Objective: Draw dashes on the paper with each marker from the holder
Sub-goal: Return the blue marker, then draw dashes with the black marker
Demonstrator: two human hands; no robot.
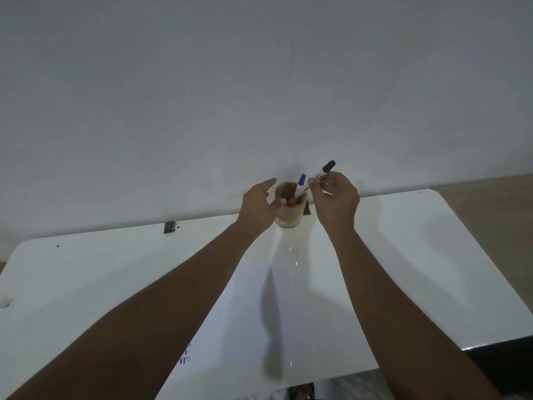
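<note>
- Wooden holder [289,210] stood at the table's [432,243] far edge, holding a purple-capped marker [300,187].
- Right hand [336,200] pinched a black-capped marker [324,170].
- Left hand [257,207] was open beside the holder, holding nothing.

Both bare forearms reach forward, nearly straight. The left hand [257,208] is spread, thumb out and fingers loosely curled (nothing in its grip). The right hand [334,199] is raised a little higher, fingers pinched closed.

Red-capped marker [378,200] mostly hidden inside the holder [289,215]; dashes [186,356] partly behind forearm.
</note>
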